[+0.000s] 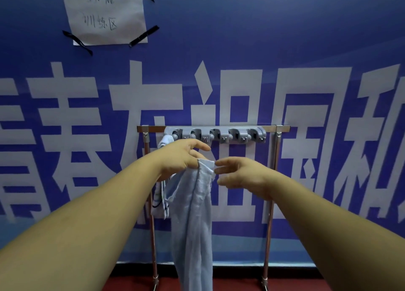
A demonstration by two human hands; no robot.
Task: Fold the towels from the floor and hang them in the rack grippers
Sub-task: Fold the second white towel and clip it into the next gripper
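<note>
Pinching the top of the blue towel point(192, 214), the left hand point(177, 159) lets it hang straight, ready for the rack grippers point(219, 135) just above; the right hand point(241, 174), fingers spread, hovers beside it

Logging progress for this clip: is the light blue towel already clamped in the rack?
No, the light blue towel hangs from the left hand in front of the rack, below its row of clips.
</note>
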